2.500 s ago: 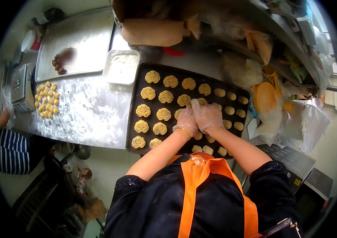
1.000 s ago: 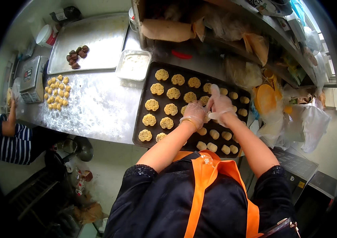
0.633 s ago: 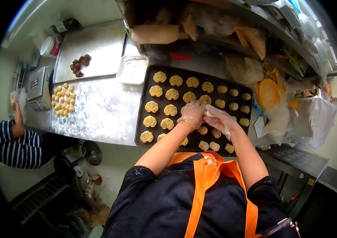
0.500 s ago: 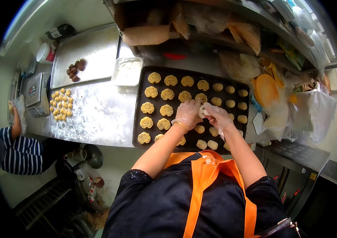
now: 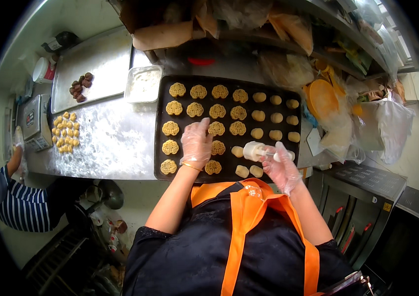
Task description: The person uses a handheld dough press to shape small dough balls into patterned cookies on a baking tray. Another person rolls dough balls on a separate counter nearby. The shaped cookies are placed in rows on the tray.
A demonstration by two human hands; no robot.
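My right hand (image 5: 284, 170), in a clear plastic glove, grips a white plunger-type pastry mold (image 5: 255, 151), tilted on its side above the right half of the black baking tray (image 5: 162, 148). Its fingers wrap round the handle. My left hand (image 5: 196, 143), also gloved, hovers over or rests on the pressed pastries, fingers stretched forward and nothing visible in them. Some pastries under it are hidden. Flower-like patterned pastries (image 5: 219, 92) stand in rows on the left and middle of the tray. Plain, pale dough pieces (image 5: 276, 118) occupy the right side.
A clear tub of white powder (image 5: 143, 84) stands left of the tray. Beyond are small yellow dough balls (image 5: 66, 133), a metal tray (image 5: 106, 64) bearing brown balls (image 5: 81, 88), and a scale (image 5: 36, 121). Another person (image 5: 22, 197) works at far left. A shelf overhangs the back.
My left hand has left the mold and shifted left over the pastries. My right hand has drawn the mold back toward me, tipping it sideways. More patterned pastries show in the third row.
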